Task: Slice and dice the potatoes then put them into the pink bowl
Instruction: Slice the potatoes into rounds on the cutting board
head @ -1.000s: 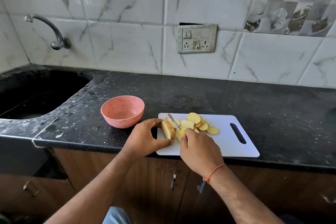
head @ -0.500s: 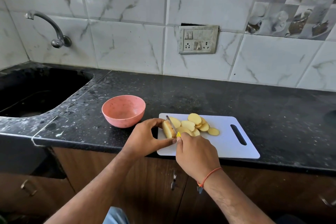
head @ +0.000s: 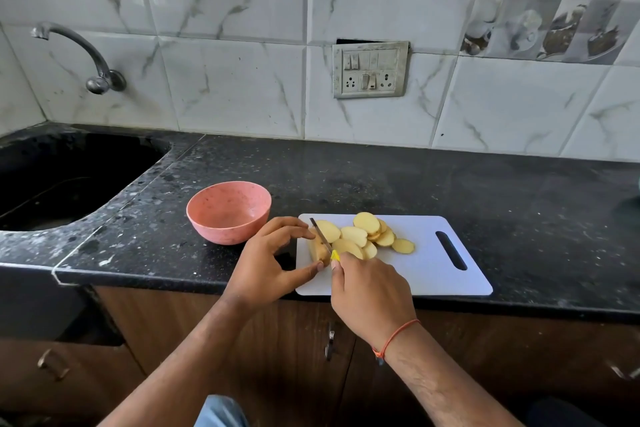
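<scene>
A white cutting board (head: 426, 267) lies on the black counter. At its left end my left hand (head: 266, 263) pinches the uncut potato piece (head: 318, 250) between fingers and thumb. My right hand (head: 367, 291) grips a yellow-handled knife (head: 325, 241), whose blade is set against the cut face of that piece. Several round potato slices (head: 367, 234) lie in an overlapping pile in the middle of the board. The pink bowl (head: 228, 211) stands empty on the counter just left of the board.
A black sink (head: 62, 180) is sunk into the counter at the left, with a tap (head: 83, 55) on the tiled wall above it. A switch panel (head: 370, 69) is on the wall behind. Brown cabinet doors (head: 277, 340) run below the counter edge.
The knife blade has shifted slightly left along the potato piece, which is now shorter. Both hands stay at the board's left end. The camera has tilted a little.
</scene>
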A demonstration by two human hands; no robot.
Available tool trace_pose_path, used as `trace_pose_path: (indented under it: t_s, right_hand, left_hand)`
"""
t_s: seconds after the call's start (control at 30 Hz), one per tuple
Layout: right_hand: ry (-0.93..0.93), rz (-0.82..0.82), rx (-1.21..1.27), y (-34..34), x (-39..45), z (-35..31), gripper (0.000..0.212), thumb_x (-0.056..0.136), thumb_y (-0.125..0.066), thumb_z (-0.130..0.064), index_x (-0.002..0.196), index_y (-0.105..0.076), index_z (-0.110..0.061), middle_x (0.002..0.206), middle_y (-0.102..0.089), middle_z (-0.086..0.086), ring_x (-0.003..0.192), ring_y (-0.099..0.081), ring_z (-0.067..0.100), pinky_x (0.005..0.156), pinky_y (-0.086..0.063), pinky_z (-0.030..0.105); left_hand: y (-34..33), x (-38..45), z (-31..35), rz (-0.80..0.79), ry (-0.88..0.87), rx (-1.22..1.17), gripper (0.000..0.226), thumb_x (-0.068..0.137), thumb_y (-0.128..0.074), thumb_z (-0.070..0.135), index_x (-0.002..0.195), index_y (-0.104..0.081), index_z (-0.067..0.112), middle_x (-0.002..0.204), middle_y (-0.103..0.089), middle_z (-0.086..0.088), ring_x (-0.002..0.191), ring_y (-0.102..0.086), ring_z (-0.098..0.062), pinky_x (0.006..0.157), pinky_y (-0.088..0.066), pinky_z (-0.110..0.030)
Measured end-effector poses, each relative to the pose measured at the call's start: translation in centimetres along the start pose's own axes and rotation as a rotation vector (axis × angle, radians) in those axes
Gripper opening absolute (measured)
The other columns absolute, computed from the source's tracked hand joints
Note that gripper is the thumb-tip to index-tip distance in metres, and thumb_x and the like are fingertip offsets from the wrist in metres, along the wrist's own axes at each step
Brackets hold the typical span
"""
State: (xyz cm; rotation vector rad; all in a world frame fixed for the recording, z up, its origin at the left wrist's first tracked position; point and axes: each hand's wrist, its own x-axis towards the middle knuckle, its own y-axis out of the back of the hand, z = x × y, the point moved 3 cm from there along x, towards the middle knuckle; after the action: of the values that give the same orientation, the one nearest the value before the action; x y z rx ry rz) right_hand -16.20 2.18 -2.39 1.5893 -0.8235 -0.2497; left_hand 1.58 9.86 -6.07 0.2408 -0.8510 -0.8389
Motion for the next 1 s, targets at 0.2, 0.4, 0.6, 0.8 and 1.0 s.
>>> trace_pose_path:
  t_s: [0.2, 0.4, 0.6, 0.8, 1.0]
  right_hand:
    - [-0.008, -0.012, -0.013, 0.3, -0.1, 0.1, 0.035, 0.11, -0.033, -0.043, 0.104, -0.06, -0.023, 0.079, -0.054, -0.006, 0.069, -0.051, 0.015, 0.051, -0.029, 0.026]
    - [-0.012, -0.058, 0.028, 0.5, -0.2, -0.2, 0.031, 0.109, -0.034, -0.041, 0.101, -0.058, -0.022, 0.075, -0.052, -0.007, 0.065, -0.049, 0.013, 0.05, -0.027, 0.027]
    - [-0.055, -0.062, 0.086, 1.1, 0.0, 0.0, 0.024, 0.108, -0.035, -0.037, 0.094, -0.048, -0.024, 0.076, -0.054, -0.006, 0.067, -0.05, 0.011, 0.05, -0.025, 0.025]
    - [-0.043, -0.09, 0.077, 1.2, 0.0, -0.5, 0.021, 0.109, -0.036, -0.036, 0.099, -0.048, -0.022, 0.079, -0.054, -0.005, 0.064, -0.046, 0.01, 0.049, -0.024, 0.024]
    - [-0.039, -0.113, 0.075, 1.1, 0.0, -0.9, 0.019, 0.109, -0.036, -0.036, 0.097, -0.044, -0.023, 0.079, -0.052, -0.005, 0.061, -0.041, 0.008, 0.049, -0.022, 0.024]
  left_hand:
    - [-0.5, -0.5, 0.2, 0.011, -0.084, 0.102, 0.043, 0.082, -0.092, 0.033, 0.122, -0.074, 0.027, 0.135, -0.062, 0.018, 0.131, -0.06, -0.007, 0.104, -0.055, -0.035]
    - [-0.8, -0.9, 0.6, 0.019, -0.11, 0.174, 0.039, 0.088, -0.086, 0.037, 0.122, -0.072, 0.026, 0.139, -0.06, 0.019, 0.131, -0.058, -0.003, 0.102, -0.056, -0.033]
    - [-0.7, -0.8, 0.6, 0.036, -0.097, 0.175, 0.036, 0.09, -0.084, 0.039, 0.121, -0.071, 0.026, 0.137, -0.061, 0.019, 0.128, -0.059, 0.001, 0.102, -0.054, -0.026]
    - [-0.7, -0.8, 0.7, 0.043, -0.111, 0.172, 0.042, 0.089, -0.084, 0.039, 0.127, -0.071, 0.026, 0.137, -0.061, 0.022, 0.127, -0.057, 0.008, 0.101, -0.053, -0.019]
    - [-0.8, -0.8, 0.8, 0.04, -0.146, 0.155, 0.038, 0.09, -0.086, 0.034, 0.124, -0.075, 0.023, 0.135, -0.064, 0.018, 0.129, -0.06, 0.001, 0.102, -0.056, -0.027]
